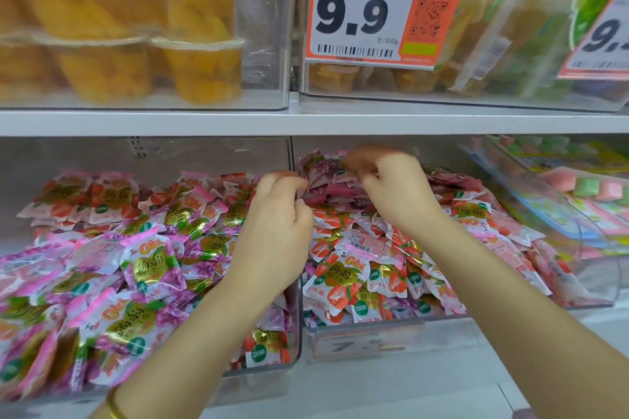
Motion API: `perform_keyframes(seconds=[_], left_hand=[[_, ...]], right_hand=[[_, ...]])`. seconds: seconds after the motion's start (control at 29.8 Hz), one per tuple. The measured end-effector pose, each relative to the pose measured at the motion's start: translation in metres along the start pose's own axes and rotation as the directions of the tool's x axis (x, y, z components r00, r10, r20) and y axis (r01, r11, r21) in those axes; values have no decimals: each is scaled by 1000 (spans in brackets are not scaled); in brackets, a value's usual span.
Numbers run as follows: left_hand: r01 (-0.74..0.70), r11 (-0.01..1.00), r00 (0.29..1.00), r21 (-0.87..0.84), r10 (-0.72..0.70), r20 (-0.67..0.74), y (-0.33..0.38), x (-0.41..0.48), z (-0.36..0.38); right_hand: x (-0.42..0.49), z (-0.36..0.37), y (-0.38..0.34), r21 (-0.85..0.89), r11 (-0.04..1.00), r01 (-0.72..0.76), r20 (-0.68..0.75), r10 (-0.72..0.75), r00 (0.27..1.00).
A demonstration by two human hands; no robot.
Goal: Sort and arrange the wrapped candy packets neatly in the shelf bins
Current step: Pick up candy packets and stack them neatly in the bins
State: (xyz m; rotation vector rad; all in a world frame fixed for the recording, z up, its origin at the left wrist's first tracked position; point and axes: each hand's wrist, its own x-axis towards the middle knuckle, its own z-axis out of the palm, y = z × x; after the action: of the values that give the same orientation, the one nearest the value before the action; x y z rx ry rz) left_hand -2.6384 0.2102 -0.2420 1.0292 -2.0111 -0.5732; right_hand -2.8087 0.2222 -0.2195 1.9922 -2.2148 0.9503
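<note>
Currently on the lower shelf [306,122]: two clear bins of wrapped candy. Right bin [360,333]: red strawberry packets [343,279] heaped at the front, dark purple packets [326,180] piled at the back. Left bin [258,383]: pink grape packets [146,265] in front, more red ones behind. Left hand [277,224]: raised over the divider between the bins, fingers [292,184] curled, tips at the edge of the dark purple packets; whether they pinch one cannot be told. Right hand [396,190]: above the back of the right bin, fingers [369,177] bent down onto the same pile, blurred, grip unclear. Gold bangle [114,410] on the left wrist. Upper shelf: jelly cups [200,68], orange price tag [367,10] marked 9.9.
</note>
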Motion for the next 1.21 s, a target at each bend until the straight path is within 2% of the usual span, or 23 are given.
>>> perform_keyframes(seconds=[0.07,0.13,0.2,0.34,0.5,0.6,0.7,0.87,1.01,1.11,1.21], left_hand=[[11,1000,1000,-10,-11,-7,-1,0,1],[8,1000,1000,-13,-8,-10,-2,0,1],[6,1000,1000,-29,-6,-9,-2,-1,1],[9,999,1000,-32,-9,2,-3,-3,0],[18,999,999,-32,-17,27,-3,-3,-2],[27,999,999,-33,-26,34,-3,-3,-3],[33,999,999,-39,-32,43,-3,-4,-4],[38,998,997,-45,-36,61,-3,-7,-6],[54,997,996,-58,-49,72,-3,-7,-6],[53,997,997,-55,-50,62,-1,-8,-6],[56,997,997,-50,-53,61,0,-9,-5]], right_hand=[[-15,-2,-7,51,997,61,172,-69,983],[-24,13,-8,-24,988,149,335,-133,933],[-29,31,-7,-112,979,169,412,-109,905],[-28,43,-9,-253,949,189,361,-88,928],[-21,37,-13,-300,930,213,372,-91,924],[-27,33,-13,-334,897,290,321,-181,930],[-32,22,-7,-332,852,404,341,-291,894],[-49,-9,9,-198,830,522,368,-431,824],[-70,-24,21,-55,883,466,362,-417,833],[-76,-28,27,27,947,320,380,-306,873],[-80,-29,29,64,971,230,436,-235,869]])
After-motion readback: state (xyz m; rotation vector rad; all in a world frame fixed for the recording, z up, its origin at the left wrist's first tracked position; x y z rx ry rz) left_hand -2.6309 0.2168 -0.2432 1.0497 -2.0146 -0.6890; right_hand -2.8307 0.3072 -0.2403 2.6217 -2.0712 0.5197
